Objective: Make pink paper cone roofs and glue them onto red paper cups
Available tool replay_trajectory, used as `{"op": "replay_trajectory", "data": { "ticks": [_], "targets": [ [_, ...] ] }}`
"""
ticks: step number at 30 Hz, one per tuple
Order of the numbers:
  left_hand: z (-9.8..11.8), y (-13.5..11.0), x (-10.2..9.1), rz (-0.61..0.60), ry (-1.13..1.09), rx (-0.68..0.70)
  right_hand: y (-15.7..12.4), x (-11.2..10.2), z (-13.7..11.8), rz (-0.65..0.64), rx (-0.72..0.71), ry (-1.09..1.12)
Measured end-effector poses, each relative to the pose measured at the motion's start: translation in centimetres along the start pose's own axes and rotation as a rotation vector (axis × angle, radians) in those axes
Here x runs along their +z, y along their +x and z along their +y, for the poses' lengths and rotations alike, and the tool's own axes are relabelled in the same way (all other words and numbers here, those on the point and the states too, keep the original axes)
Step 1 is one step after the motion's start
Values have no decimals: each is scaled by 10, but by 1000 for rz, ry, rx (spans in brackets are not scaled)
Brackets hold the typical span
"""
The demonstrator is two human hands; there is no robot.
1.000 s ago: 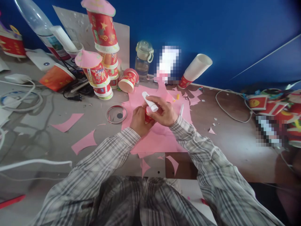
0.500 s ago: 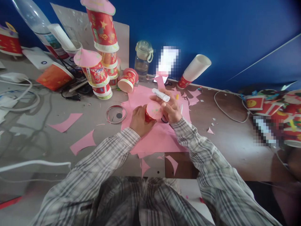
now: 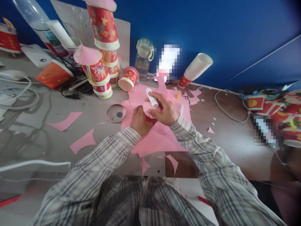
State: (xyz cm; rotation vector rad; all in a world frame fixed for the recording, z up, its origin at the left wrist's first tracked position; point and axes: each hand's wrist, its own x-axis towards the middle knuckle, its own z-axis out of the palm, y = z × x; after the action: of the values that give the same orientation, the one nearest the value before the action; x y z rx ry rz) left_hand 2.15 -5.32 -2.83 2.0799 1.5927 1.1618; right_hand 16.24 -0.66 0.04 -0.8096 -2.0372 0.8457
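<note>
My left hand [image 3: 140, 121] is wrapped round the side of a small red paper cup [image 3: 150, 119], most of which the fingers hide. On top of the cup lies a round pink paper piece [image 3: 146, 107]. In my right hand [image 3: 167, 112] is a white glue stick [image 3: 152, 98], tilted across the paper piece, with the thumb low at the paper's edge. Whether its end touches the paper I cannot tell. Beneath both hands spreads a large pink paper sheet [image 3: 160, 141]. A white pen [image 3: 181, 109] lies right of my right hand.
Stacked red cups with pink paper tops [image 3: 95, 73] stand at the back left, near a lying cup [image 3: 128, 79] and a water bottle [image 3: 143, 58]. White nested cups [image 3: 198, 67] lean against the blue wall. Pink scraps [image 3: 83, 141], a tape roll [image 3: 116, 113] and cables surround the sheet.
My right hand has moved left over the cup, and the glue stick has turned from nearly level to steeper above the pink piece. My left hand stays on the cup.
</note>
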Motion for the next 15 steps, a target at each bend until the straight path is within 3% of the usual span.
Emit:
{"op": "replay_trajectory", "data": {
  "ticks": [7, 15],
  "targets": [
    [-2, -1, -1, -38, -14, 7, 1, -11, -7, -8, 81, -99],
    [-4, -1, 0, -36, -25, 37, 3, -18, -12, 19, 47, -103]
  ]
}}
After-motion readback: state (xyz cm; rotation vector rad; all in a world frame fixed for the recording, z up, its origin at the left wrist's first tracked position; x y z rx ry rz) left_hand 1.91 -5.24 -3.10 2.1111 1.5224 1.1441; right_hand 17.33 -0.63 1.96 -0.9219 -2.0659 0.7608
